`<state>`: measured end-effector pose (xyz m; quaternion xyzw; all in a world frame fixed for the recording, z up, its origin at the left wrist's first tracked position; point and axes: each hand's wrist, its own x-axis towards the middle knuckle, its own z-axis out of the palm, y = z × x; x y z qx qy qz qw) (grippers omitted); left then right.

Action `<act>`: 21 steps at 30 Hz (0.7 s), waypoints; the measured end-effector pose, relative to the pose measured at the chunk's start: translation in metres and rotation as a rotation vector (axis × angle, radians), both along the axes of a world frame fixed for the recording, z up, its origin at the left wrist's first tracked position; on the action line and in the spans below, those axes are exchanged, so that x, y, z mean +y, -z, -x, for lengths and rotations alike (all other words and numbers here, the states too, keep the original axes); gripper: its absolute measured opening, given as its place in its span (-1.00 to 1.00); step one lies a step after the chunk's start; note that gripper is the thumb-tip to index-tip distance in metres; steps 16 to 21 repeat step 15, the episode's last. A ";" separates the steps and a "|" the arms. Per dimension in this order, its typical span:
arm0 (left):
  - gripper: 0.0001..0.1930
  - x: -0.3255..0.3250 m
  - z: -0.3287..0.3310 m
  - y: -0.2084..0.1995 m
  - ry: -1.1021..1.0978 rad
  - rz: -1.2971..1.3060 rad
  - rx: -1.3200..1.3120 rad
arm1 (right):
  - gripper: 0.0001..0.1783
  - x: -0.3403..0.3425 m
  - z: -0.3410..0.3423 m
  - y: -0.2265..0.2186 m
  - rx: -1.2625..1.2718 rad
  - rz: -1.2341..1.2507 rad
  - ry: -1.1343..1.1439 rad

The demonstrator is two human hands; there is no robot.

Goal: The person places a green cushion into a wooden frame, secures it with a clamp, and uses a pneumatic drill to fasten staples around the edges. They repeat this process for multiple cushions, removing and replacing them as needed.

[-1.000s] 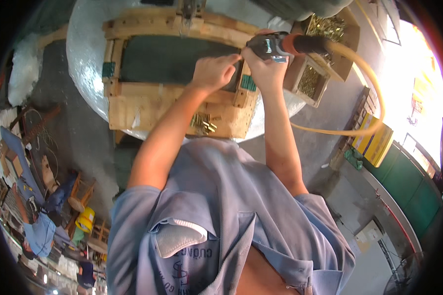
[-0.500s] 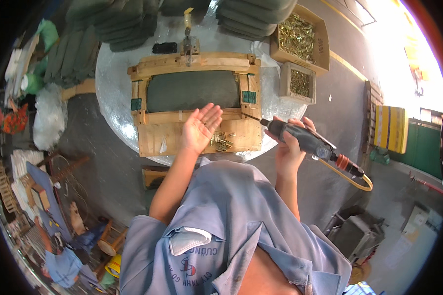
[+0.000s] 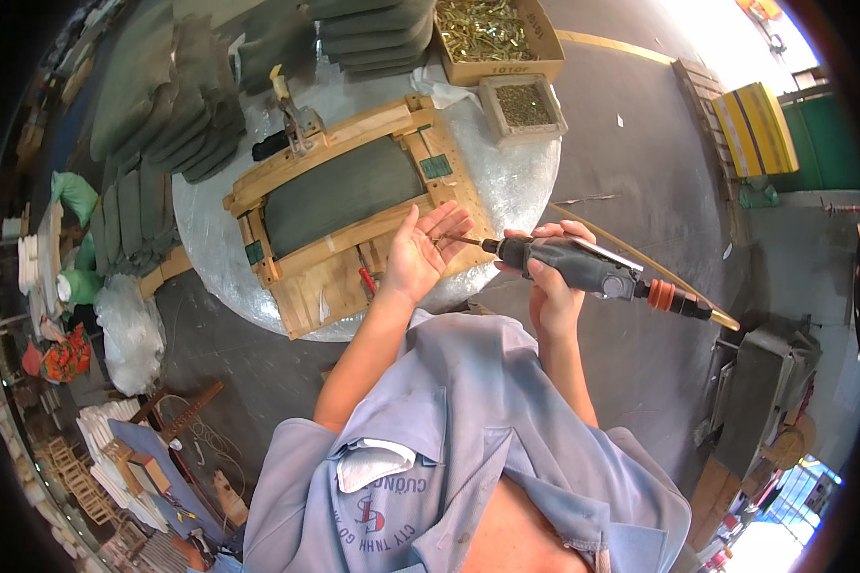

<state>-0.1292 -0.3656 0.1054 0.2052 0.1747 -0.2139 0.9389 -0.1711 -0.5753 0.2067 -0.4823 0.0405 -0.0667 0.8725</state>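
Observation:
Palm up, my left hand [image 3: 419, 260] has its fingers stretched out in front of the near edge of a wooden frame jig [image 3: 354, 229]. A pneumatic screwdriver [image 3: 578, 267] with a hose at its rear is gripped in my right hand [image 3: 556, 298]. Its thin bit points left, and the tip lies over the fingers of my left hand; any small piece at the tip is too small to make out. Within the jig lies a dark grey-green panel [image 3: 344, 191]. A red-handled tool [image 3: 366, 278] rests on the jig's near board.
The jig sits on a round table [image 3: 521, 191] wrapped in plastic film. A toggle clamp [image 3: 301, 129] stands at its far side. Stacked dark panels [image 3: 373, 33], a carton of brass-coloured hardware [image 3: 487, 29] and a smaller box of fittings [image 3: 524, 107] are beyond.
The jig and table have turned and shifted left in view. My right hand has brought the screwdriver's bit from the jig's right corner to my left hand. The red-handled tool has come into sight.

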 end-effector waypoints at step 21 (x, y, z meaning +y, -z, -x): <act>-0.39 0.001 0.001 0.007 0.004 -0.234 0.005 | -0.21 -0.007 0.003 -0.012 -0.019 -0.089 0.040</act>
